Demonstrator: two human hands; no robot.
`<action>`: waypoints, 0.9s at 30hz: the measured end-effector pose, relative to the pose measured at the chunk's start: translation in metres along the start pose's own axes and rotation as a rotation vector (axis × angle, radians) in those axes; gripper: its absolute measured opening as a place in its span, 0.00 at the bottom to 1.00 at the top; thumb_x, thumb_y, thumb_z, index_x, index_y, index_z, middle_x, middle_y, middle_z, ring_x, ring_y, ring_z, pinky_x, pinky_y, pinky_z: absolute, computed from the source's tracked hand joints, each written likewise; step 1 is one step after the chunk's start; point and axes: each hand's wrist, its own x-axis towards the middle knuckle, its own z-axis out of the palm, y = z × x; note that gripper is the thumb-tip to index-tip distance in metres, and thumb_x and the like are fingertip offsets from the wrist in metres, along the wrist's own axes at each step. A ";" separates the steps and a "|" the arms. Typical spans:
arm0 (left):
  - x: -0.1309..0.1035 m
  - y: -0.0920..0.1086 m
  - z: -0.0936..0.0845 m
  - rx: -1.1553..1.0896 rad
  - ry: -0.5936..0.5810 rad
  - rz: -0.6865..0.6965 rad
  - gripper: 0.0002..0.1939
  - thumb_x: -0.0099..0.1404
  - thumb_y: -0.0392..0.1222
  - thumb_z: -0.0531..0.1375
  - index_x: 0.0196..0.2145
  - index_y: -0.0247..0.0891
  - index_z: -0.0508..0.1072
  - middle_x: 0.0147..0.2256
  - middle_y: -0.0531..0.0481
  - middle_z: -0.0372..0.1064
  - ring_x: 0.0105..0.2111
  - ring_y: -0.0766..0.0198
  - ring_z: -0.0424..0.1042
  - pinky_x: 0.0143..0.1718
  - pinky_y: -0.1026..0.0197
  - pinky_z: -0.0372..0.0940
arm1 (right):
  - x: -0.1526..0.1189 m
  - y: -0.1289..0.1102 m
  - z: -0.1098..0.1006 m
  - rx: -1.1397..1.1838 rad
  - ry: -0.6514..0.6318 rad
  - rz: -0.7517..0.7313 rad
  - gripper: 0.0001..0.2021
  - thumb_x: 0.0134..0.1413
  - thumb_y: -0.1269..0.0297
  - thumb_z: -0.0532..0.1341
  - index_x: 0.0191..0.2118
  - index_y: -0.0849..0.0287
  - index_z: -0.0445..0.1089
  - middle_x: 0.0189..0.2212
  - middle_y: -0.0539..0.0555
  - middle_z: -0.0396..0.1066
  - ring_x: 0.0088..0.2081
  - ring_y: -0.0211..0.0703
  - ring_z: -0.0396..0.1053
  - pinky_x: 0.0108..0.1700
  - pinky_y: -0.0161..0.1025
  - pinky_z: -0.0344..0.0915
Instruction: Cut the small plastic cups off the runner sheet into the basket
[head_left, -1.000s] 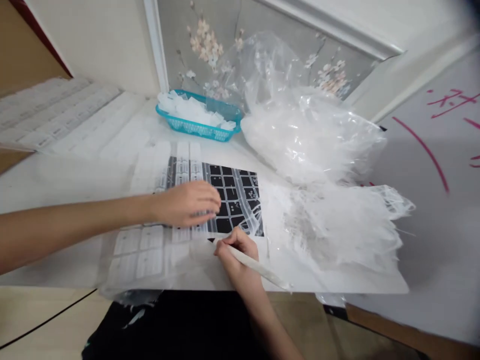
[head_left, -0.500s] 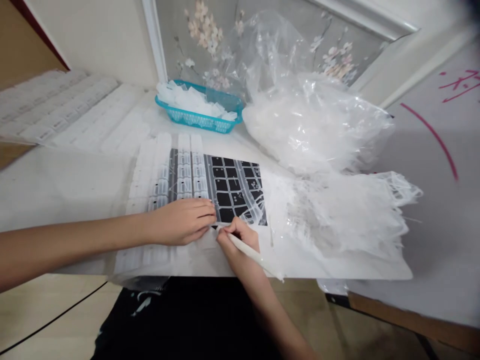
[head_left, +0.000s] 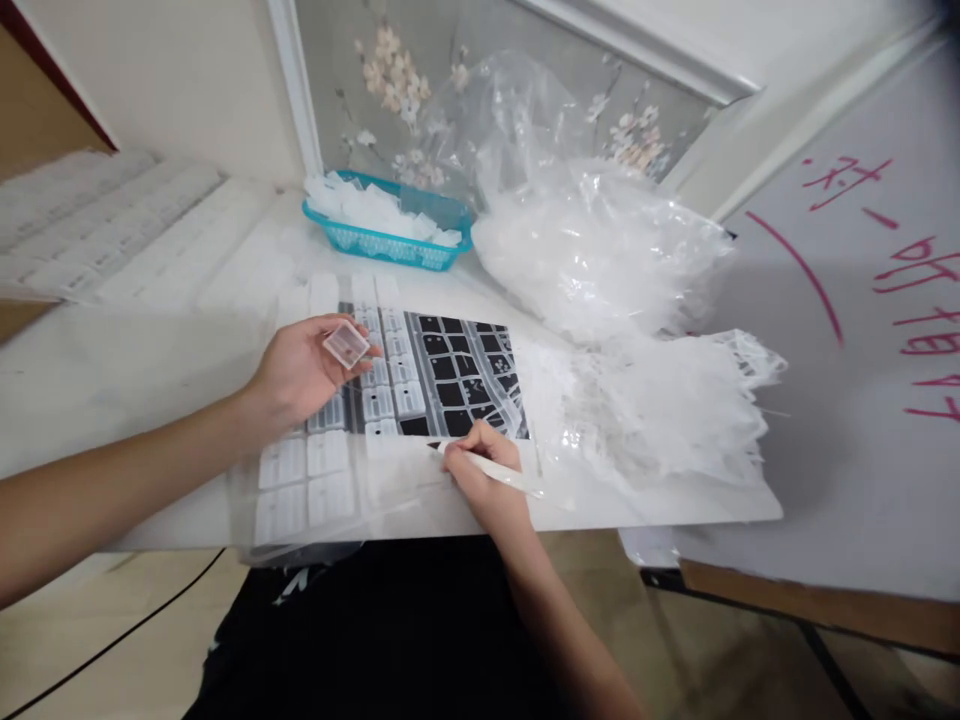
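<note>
My left hand [head_left: 311, 365] is raised above the sheet, palm turned up, its fingers closed on a small clear rectangular plastic piece [head_left: 346, 345]. My right hand [head_left: 484, 470] grips a slim white pen-shaped tool [head_left: 504, 474] whose dark tip points left; the tool's exact kind cannot be told. That tip is at the lower edge of a black-backed sheet [head_left: 454, 365] showing a clear moulded grid. Left of the grid, rows of small clear plastic pieces [head_left: 381, 403] lie in strips, partly behind my left hand.
A blue basket [head_left: 390, 247] of translucent pieces stands at the back. Beside it bulges a large clear plastic bag [head_left: 600, 250]. Tangled clear scraps [head_left: 660, 420] spread across the right of the white table [head_left: 150, 400]. More strips of pieces [head_left: 97, 220] lie at far left.
My left hand has lifted up and left from the sheet's lower edge, now with a clear piece in its fingers. My right hand stays low with the white tool. The view has shifted right.
</note>
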 end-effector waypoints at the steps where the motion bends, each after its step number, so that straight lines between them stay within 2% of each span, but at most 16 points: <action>1: -0.004 0.003 0.001 0.072 -0.064 -0.017 0.04 0.60 0.40 0.59 0.31 0.38 0.70 0.29 0.49 0.70 0.30 0.58 0.75 0.27 0.60 0.70 | -0.001 -0.002 0.001 0.028 0.019 0.016 0.10 0.49 0.65 0.60 0.23 0.55 0.58 0.19 0.45 0.64 0.23 0.36 0.60 0.27 0.34 0.56; 4: -0.017 0.011 0.006 0.481 -0.345 0.046 0.09 0.61 0.46 0.62 0.29 0.38 0.72 0.25 0.52 0.68 0.25 0.63 0.70 0.26 0.62 0.64 | -0.003 -0.006 0.009 0.068 0.031 0.029 0.10 0.49 0.65 0.60 0.23 0.55 0.59 0.18 0.45 0.66 0.22 0.36 0.61 0.27 0.34 0.57; 7: -0.030 0.012 0.006 1.065 -0.624 0.273 0.08 0.60 0.48 0.65 0.31 0.41 0.76 0.30 0.51 0.73 0.30 0.62 0.71 0.32 0.63 0.62 | -0.003 -0.006 0.020 0.017 -0.022 0.012 0.10 0.47 0.65 0.60 0.22 0.55 0.57 0.17 0.44 0.63 0.21 0.35 0.58 0.26 0.33 0.55; 9: -0.036 0.009 0.003 1.331 -0.738 0.412 0.10 0.61 0.50 0.64 0.36 0.43 0.78 0.36 0.51 0.75 0.34 0.61 0.73 0.35 0.63 0.61 | -0.004 -0.005 0.025 -0.018 -0.040 0.014 0.10 0.47 0.65 0.60 0.22 0.55 0.57 0.17 0.44 0.62 0.21 0.34 0.56 0.25 0.33 0.54; 12: -0.040 0.002 -0.002 1.516 -0.833 0.509 0.12 0.64 0.51 0.61 0.41 0.44 0.78 0.38 0.51 0.76 0.35 0.60 0.74 0.33 0.63 0.58 | -0.004 -0.003 0.028 -0.026 -0.044 0.025 0.10 0.48 0.64 0.60 0.22 0.56 0.58 0.17 0.44 0.61 0.21 0.34 0.56 0.26 0.33 0.54; 18: -0.041 -0.007 -0.004 1.636 -0.912 0.630 0.11 0.65 0.48 0.59 0.42 0.43 0.76 0.35 0.49 0.74 0.35 0.59 0.71 0.29 0.62 0.54 | -0.005 0.001 0.028 -0.059 -0.053 -0.001 0.12 0.48 0.63 0.61 0.21 0.56 0.58 0.17 0.44 0.59 0.22 0.34 0.55 0.27 0.34 0.54; 22: -0.048 -0.016 -0.003 1.747 -0.910 0.743 0.08 0.64 0.44 0.59 0.32 0.39 0.75 0.32 0.46 0.72 0.30 0.60 0.68 0.27 0.60 0.52 | -0.007 0.002 0.027 -0.092 -0.092 -0.041 0.12 0.49 0.64 0.61 0.21 0.56 0.57 0.17 0.43 0.54 0.22 0.33 0.51 0.26 0.33 0.52; 25: -0.054 -0.020 -0.001 1.634 -0.813 0.717 0.09 0.64 0.41 0.57 0.27 0.38 0.73 0.30 0.47 0.71 0.27 0.62 0.66 0.26 0.59 0.51 | -0.007 -0.003 0.025 -0.137 -0.131 -0.057 0.11 0.48 0.65 0.60 0.21 0.56 0.57 0.18 0.43 0.53 0.22 0.33 0.50 0.25 0.33 0.51; 27: -0.051 -0.016 0.001 1.386 -0.657 0.637 0.10 0.65 0.42 0.57 0.28 0.39 0.73 0.29 0.49 0.71 0.27 0.63 0.67 0.26 0.60 0.53 | -0.007 -0.004 0.025 -0.144 -0.134 -0.053 0.11 0.47 0.66 0.59 0.20 0.56 0.56 0.17 0.43 0.52 0.22 0.33 0.50 0.25 0.33 0.51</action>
